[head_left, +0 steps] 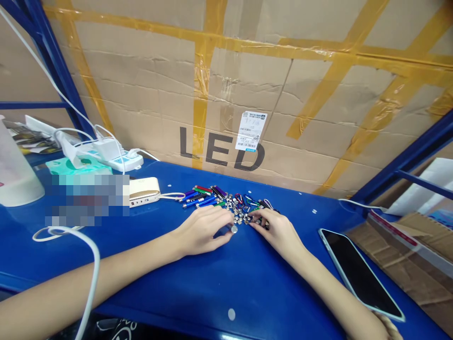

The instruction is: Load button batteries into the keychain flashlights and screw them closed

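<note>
Left hand (200, 227) pinches a silver disc (234, 229), best rim-held; right hand (283, 231), grip unclear, meets metal parts (247, 218) at the pile's (205, 202) four o'clock.

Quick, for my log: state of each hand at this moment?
Left hand: pinching a silver disc.
Right hand: fingertips at the metal parts; whether it grips one can't be told.

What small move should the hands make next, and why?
Perhaps ease the right hand slightly toward the left hand: the left seems to pinch a round silvery piece, and the right's fingertips are close by, at the small metal parts.
</note>
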The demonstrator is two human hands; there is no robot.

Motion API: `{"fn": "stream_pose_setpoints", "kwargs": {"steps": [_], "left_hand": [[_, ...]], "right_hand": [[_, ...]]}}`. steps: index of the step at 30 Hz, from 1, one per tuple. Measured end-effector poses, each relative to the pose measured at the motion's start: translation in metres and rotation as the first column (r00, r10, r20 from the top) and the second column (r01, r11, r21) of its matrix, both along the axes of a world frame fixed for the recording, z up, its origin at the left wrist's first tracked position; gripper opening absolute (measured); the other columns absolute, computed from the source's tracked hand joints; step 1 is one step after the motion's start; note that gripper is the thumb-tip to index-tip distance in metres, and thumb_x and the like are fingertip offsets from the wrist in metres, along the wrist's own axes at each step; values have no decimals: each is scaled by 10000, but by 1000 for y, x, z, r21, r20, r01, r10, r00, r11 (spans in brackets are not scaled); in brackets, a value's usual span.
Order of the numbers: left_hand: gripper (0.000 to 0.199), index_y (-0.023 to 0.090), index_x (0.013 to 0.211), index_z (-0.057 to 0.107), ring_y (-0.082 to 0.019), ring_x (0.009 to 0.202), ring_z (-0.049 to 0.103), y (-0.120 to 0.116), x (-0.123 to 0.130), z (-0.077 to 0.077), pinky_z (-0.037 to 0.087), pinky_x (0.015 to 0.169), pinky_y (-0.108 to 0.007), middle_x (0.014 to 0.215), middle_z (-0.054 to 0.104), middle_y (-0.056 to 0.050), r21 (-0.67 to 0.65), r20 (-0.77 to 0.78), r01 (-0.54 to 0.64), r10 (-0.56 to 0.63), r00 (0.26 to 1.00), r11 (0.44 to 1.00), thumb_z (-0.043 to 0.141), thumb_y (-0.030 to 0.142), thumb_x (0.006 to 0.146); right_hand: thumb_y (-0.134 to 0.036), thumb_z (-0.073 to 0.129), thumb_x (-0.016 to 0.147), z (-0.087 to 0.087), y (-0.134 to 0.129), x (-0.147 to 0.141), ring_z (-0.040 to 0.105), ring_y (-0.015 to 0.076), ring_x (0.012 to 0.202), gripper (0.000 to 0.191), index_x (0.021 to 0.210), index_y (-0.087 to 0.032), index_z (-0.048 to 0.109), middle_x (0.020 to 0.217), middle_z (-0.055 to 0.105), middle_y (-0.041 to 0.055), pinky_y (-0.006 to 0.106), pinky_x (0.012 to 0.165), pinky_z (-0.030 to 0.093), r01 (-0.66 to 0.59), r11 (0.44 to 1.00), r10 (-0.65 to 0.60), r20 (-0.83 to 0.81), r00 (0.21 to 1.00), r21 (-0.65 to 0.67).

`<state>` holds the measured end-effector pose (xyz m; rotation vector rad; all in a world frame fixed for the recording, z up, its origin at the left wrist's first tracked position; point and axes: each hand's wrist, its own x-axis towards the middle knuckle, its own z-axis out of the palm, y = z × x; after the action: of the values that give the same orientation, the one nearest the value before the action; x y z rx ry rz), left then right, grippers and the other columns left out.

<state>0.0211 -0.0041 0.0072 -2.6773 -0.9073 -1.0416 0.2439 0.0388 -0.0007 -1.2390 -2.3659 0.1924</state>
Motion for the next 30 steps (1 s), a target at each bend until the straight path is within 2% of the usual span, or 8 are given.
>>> {"fn": "stream_pose_setpoints", "kwargs": {"steps": [4,10,15,21,30], "left_hand": [[94,157,841,550,-137,753,607,-1,1,-1,450,667,-245,813,659,-38,47,-5,3,-3,1000,999,459,177,825],[132,160,902,563,-122,694,597,2,2,-1,434,628,-242,770,658,-14,46,-15,-26,27,1000,999,455,182,829],[139,164,901,570,-121,653,576,3,1,-2,426,608,-243,731,645,-4,29,-22,-45,46,999,999,461,190,819],[139,166,872,579,-123,624,560,5,2,-4,421,601,-240,686,626,-4,16,-36,-75,75,997,997,471,233,816],[191,178,956,560,-145,628,578,6,1,-7,429,619,-256,667,616,-4,-80,-125,-172,161,979,982,437,253,831]], "right_hand": [[-211,579,780,0,1,2,601,131,649,127,900,-208,622,776,656,4,238,608,479,4,1000,-4,-22,1000,-17],[-203,569,780,1,0,2,615,137,650,118,874,-210,640,796,677,7,242,596,484,16,1000,-16,7,1000,-5],[-190,529,800,1,-1,2,631,149,742,150,886,-231,644,879,682,3,247,626,486,30,1000,-31,59,998,9],[-210,529,803,1,-2,2,621,170,807,146,865,-239,658,885,677,12,262,659,480,9,999,-14,94,995,48],[-205,519,768,1,-4,0,599,143,660,163,832,-228,668,805,666,16,244,588,470,-53,997,54,-20,998,60]]}}
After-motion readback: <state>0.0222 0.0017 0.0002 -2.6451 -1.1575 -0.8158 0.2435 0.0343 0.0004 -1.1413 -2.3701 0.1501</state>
